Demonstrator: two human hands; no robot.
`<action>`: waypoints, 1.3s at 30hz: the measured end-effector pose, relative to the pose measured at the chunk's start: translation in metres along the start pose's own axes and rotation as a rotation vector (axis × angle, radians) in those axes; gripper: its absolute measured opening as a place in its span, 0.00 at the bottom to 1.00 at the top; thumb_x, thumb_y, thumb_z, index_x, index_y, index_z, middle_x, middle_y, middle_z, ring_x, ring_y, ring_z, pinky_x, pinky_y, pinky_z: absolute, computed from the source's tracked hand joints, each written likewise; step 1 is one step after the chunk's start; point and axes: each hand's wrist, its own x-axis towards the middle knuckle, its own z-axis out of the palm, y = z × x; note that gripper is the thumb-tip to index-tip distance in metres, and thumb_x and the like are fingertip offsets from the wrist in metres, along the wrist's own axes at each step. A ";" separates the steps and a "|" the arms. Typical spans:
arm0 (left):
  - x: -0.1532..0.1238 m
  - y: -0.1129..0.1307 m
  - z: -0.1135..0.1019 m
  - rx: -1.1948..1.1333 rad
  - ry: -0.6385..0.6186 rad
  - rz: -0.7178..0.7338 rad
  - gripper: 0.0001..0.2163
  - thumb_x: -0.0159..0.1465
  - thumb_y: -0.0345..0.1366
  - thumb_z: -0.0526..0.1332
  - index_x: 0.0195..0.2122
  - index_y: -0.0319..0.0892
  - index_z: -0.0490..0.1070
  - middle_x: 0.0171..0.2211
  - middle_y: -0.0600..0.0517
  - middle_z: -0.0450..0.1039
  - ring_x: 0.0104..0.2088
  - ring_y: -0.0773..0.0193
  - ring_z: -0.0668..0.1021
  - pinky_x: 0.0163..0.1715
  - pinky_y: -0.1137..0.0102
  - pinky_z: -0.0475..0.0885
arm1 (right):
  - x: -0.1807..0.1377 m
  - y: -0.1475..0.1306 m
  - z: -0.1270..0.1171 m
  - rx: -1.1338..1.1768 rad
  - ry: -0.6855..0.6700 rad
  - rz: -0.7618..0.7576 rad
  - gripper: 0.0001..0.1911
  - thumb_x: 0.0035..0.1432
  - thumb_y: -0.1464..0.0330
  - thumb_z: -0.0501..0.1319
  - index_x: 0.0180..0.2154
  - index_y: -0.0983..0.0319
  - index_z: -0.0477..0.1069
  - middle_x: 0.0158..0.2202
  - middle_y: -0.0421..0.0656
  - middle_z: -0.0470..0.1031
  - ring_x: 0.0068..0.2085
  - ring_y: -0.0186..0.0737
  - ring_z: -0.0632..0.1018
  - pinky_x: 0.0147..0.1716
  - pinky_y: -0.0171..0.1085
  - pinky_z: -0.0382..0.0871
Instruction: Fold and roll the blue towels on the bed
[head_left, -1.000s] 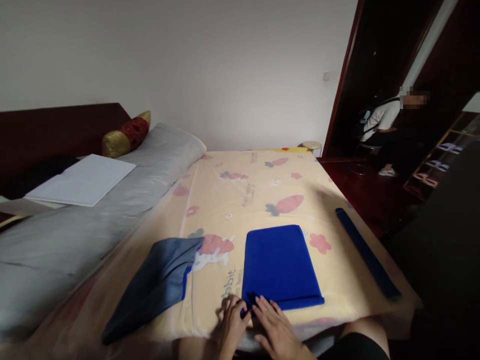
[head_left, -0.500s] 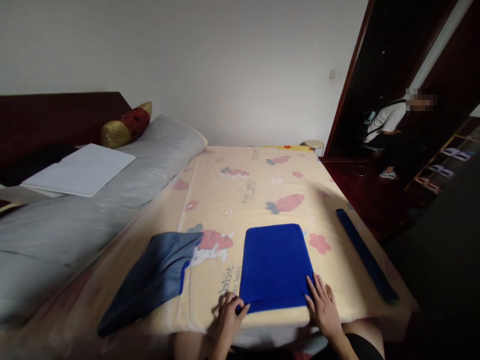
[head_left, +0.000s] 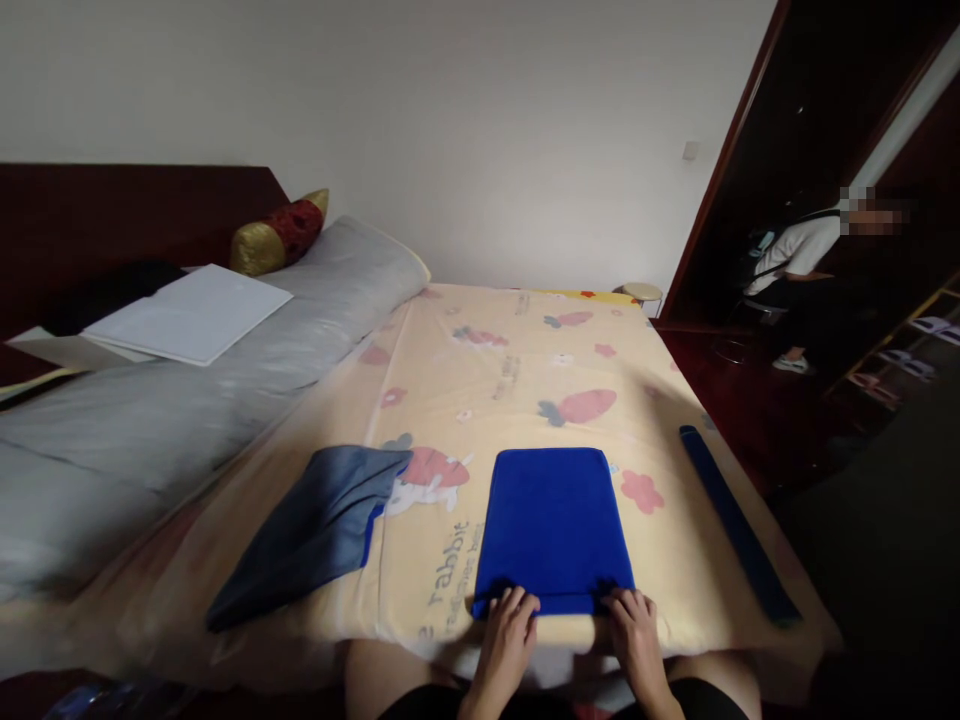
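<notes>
A bright blue folded cloth lies flat near the front edge of the bed, with a narrow folded strip along its near side. My left hand has its fingers curled over this strip, a little in from the left corner. At the right end of the same strip, my right hand grips the edge with bent fingers. The thumbs are mostly hidden. To the left, a grey-blue cloth with bright blue trim is spread loosely. A dark blue rolled cloth lies along the right side.
A patterned sheet covers the bed. On the left, a grey bolster-like bedding roll carries an open white book and a red-gold cushion. A person sits beyond the bed's right side, near a small stool.
My left hand has moved inward from the cloth's left corner. My right hand has shifted from the right side to the near edge, fingers now curled. The view has turned slightly left.
</notes>
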 end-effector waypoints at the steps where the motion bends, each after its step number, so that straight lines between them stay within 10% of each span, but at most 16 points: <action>1: -0.002 -0.005 -0.002 0.003 0.002 -0.015 0.13 0.59 0.26 0.50 0.37 0.49 0.70 0.39 0.54 0.73 0.44 0.61 0.73 0.47 0.64 0.62 | -0.003 0.003 -0.002 0.038 -0.031 -0.024 0.18 0.59 0.73 0.52 0.48 0.51 0.71 0.46 0.41 0.77 0.47 0.42 0.75 0.46 0.44 0.65; 9: -0.007 -0.055 -0.033 0.089 0.027 -0.084 0.18 0.52 0.22 0.50 0.37 0.50 0.69 0.41 0.55 0.72 0.46 0.62 0.71 0.48 0.64 0.60 | -0.012 0.025 -0.009 0.069 -0.057 0.074 0.25 0.53 0.69 0.58 0.54 0.51 0.66 0.51 0.43 0.74 0.51 0.47 0.73 0.48 0.46 0.63; 24: 0.007 -0.070 -0.059 -0.027 -0.024 -0.236 0.12 0.50 0.25 0.54 0.30 0.47 0.71 0.30 0.58 0.76 0.37 0.65 0.77 0.44 0.66 0.64 | 0.018 0.025 -0.052 0.225 -0.224 0.141 0.10 0.56 0.61 0.55 0.37 0.53 0.73 0.38 0.40 0.76 0.44 0.46 0.73 0.48 0.49 0.62; 32: 0.010 -0.044 -0.031 0.135 0.152 -0.350 0.14 0.53 0.26 0.52 0.38 0.44 0.71 0.44 0.47 0.73 0.51 0.52 0.71 0.51 0.55 0.60 | 0.018 -0.005 -0.025 -0.032 0.058 0.323 0.17 0.51 0.69 0.55 0.44 0.57 0.69 0.43 0.48 0.74 0.45 0.52 0.72 0.45 0.51 0.63; 39: 0.015 -0.005 -0.009 -0.026 0.017 0.021 0.16 0.54 0.22 0.50 0.38 0.47 0.70 0.40 0.52 0.73 0.47 0.60 0.72 0.53 0.61 0.64 | 0.030 -0.065 -0.011 0.133 -0.087 -0.044 0.19 0.55 0.73 0.55 0.48 0.52 0.66 0.44 0.41 0.73 0.46 0.45 0.72 0.45 0.45 0.64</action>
